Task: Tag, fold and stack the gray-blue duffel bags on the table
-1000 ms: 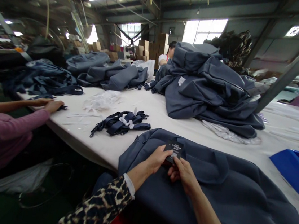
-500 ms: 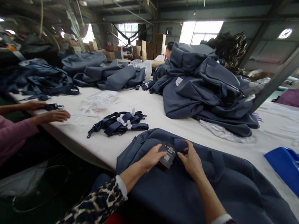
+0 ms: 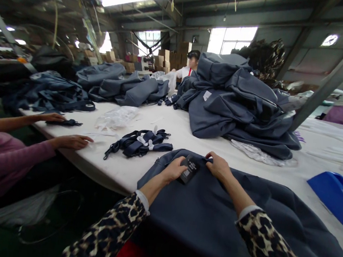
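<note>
A dark blue bag (image 3: 199, 207) lies across the near edge of the table in front of me. My left hand (image 3: 173, 170) pinches a black printed hang tag (image 3: 190, 170) between thumb and fingers, just over the bag's upper side. To the right of the tag, my right hand (image 3: 218, 166) has its fingers closed on the bag's top edge, pinching the fabric there. Left of the bag rests a bundle of navy straps (image 3: 140, 142) with black clips and white ties.
A tall heap of dark blue bags (image 3: 231, 98) stands behind, with more bags (image 3: 129, 86) and straps (image 3: 51, 88) at the left. A blue tape dispenser (image 3: 336, 201) sits at right. At left, a co-worker's hands (image 3: 72, 141) reach onto the white table (image 3: 116, 167). A metal post (image 3: 324, 76) slants at right.
My right hand has moved up to the bag's top edge and closed there. The tag in my left hand has tilted and shifted slightly up. The co-worker's hands have moved apart.
</note>
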The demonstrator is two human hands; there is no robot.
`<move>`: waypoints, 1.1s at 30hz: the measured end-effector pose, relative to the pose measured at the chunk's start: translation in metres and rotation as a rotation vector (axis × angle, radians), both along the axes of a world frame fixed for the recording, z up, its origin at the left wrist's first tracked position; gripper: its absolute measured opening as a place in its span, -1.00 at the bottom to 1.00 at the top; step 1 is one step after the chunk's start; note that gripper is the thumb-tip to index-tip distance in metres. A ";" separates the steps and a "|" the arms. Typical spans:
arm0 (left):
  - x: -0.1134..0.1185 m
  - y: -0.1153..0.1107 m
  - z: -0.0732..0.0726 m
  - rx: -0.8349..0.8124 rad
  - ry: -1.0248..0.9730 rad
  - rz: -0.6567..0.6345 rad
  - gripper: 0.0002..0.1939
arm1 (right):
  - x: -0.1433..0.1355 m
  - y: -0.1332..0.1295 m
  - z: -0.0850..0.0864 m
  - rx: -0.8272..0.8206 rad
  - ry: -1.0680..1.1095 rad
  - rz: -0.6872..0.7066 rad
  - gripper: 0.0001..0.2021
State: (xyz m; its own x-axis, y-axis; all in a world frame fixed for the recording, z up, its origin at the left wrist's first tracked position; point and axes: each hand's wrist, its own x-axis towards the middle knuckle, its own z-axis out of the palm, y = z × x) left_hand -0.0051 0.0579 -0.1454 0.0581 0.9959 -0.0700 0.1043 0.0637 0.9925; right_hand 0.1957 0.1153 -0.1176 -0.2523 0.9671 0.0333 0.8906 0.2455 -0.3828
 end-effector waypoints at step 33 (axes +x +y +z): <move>0.036 -0.060 0.006 0.442 0.874 0.059 -0.51 | -0.028 -0.137 -0.025 0.114 -0.244 0.083 -0.66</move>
State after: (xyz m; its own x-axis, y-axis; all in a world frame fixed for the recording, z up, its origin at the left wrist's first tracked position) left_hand 0.0307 -0.0016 -0.1399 0.1126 0.9424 0.3150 0.8221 -0.2665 0.5032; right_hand 0.1676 -0.0213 -0.1429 -0.3441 0.9364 0.0687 0.9282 0.3503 -0.1250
